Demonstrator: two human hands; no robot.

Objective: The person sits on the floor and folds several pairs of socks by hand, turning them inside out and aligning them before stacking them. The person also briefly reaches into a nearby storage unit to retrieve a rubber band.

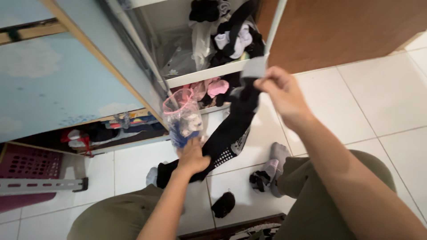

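Right hand (279, 91) pinches the black sock (231, 129) top at frame centre; left hand (192, 158) grips its lower part

The long sock (231, 129) I see stretched out is black, with a grey cuff and toe and a patch of small white grip dots on its sole. The bag (182, 116) beside it is clear plastic with a pink rim, showing blue and white inside. The floor (369, 102) is glossy white tile. On it I make out a grey-and-black sock pair (269, 171) and a plain black balled sock (223, 204). The trousers (120, 218) are olive green. The cabinet panel (49, 84) is pale blue with white clouds, the basket (26, 166) magenta, and the drawer (209, 71) white, holding black, white and pink clothes.
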